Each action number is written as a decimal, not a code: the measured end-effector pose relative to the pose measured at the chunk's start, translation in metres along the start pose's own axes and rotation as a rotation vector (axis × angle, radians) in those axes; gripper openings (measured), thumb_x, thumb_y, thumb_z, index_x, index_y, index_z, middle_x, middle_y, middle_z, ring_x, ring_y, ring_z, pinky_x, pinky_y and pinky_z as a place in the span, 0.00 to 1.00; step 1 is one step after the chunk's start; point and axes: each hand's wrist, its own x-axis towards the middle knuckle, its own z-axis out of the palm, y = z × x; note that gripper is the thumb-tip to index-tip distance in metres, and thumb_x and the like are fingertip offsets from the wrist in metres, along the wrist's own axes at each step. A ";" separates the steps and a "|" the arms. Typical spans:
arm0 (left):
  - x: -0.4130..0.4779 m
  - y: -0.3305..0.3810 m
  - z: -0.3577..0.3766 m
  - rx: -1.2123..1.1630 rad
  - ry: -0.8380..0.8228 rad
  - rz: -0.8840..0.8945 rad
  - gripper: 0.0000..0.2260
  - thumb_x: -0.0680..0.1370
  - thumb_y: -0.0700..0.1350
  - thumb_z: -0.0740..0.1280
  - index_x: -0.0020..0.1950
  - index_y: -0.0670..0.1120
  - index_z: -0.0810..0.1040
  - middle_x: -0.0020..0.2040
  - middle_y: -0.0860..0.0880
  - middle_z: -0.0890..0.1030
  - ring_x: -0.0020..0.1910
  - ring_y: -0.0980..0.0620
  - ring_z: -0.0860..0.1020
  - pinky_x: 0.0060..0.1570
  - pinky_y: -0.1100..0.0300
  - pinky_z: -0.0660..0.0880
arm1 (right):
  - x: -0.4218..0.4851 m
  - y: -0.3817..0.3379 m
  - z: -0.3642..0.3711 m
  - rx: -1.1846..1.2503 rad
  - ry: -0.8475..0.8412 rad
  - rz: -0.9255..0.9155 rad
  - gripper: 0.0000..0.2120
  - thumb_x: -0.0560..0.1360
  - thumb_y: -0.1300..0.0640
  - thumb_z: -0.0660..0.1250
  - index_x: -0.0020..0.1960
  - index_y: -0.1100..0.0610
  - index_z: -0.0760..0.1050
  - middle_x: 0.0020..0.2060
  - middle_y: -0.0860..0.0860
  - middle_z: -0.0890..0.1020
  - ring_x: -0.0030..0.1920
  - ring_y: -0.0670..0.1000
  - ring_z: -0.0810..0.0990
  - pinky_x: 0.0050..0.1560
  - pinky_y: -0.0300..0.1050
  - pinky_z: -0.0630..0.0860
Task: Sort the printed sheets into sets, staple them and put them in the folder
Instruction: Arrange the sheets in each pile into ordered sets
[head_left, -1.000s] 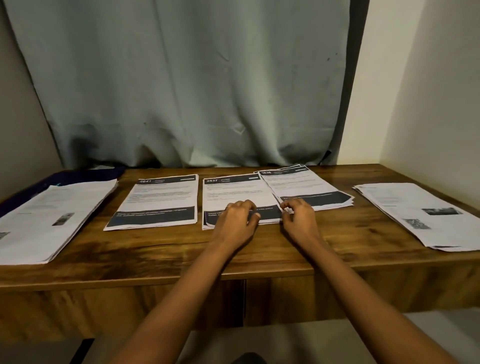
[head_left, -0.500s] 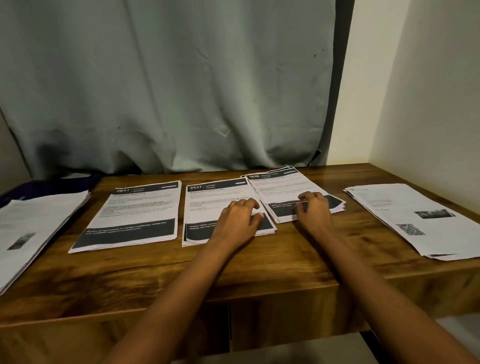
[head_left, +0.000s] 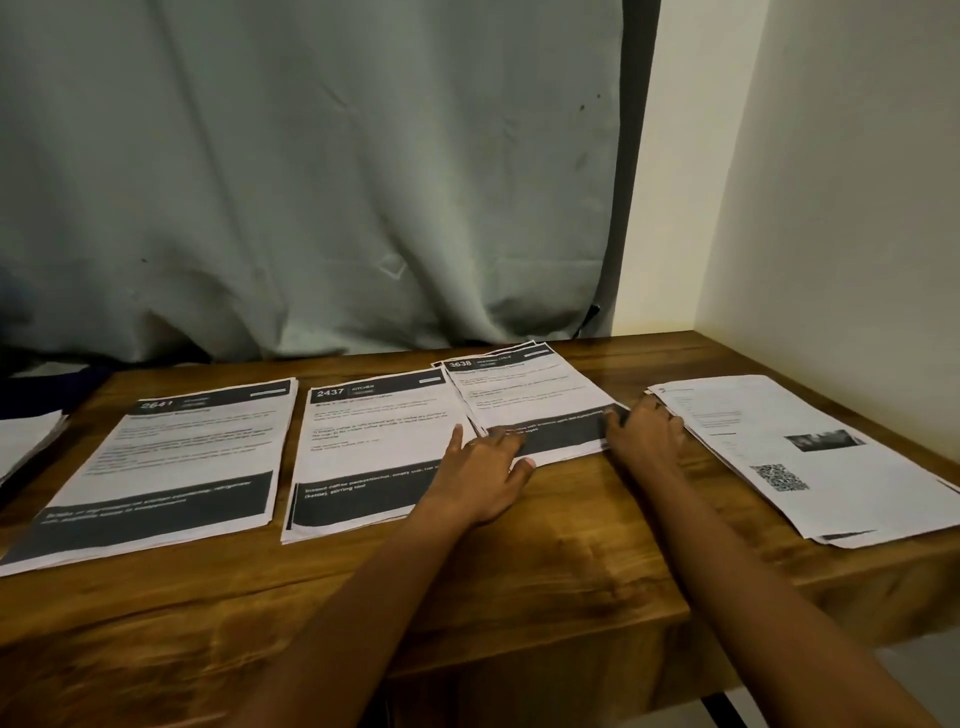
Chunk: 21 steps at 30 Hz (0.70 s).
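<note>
While askew, stack (head_left: 524, 400) under left hand (head_left: 483, 480)

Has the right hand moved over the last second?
Yes. The right hand slid rightward along the near edge of the 3638 stack, from its left corner to beside the QR-code pile.

Left hand (head_left: 483, 467) and right hand (head_left: 647, 431) have slid right, flanking the 3638 stack (head_left: 524, 395).

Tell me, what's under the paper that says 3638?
More sheets: their corners peek out behind the 3638 sheet. What's printed on them is covered, and so is the table beneath.
</note>
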 end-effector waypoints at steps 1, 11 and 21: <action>0.001 0.000 0.002 0.018 -0.013 0.000 0.22 0.83 0.57 0.50 0.74 0.50 0.64 0.73 0.48 0.68 0.72 0.48 0.66 0.75 0.42 0.43 | 0.003 0.000 0.001 0.000 0.001 -0.001 0.29 0.78 0.45 0.63 0.70 0.62 0.63 0.67 0.61 0.70 0.67 0.62 0.67 0.66 0.57 0.65; 0.001 0.003 0.004 0.073 0.009 0.020 0.24 0.82 0.59 0.49 0.70 0.48 0.69 0.68 0.46 0.74 0.68 0.48 0.71 0.75 0.44 0.41 | 0.017 0.003 -0.001 0.170 -0.050 0.077 0.16 0.75 0.49 0.68 0.52 0.61 0.76 0.50 0.59 0.81 0.50 0.57 0.80 0.51 0.52 0.78; -0.001 0.004 0.004 0.061 0.027 0.035 0.22 0.82 0.57 0.50 0.69 0.46 0.70 0.66 0.46 0.76 0.66 0.48 0.72 0.75 0.47 0.41 | 0.004 -0.007 -0.012 0.130 -0.071 0.097 0.22 0.72 0.46 0.71 0.58 0.59 0.74 0.55 0.57 0.79 0.54 0.57 0.78 0.56 0.54 0.76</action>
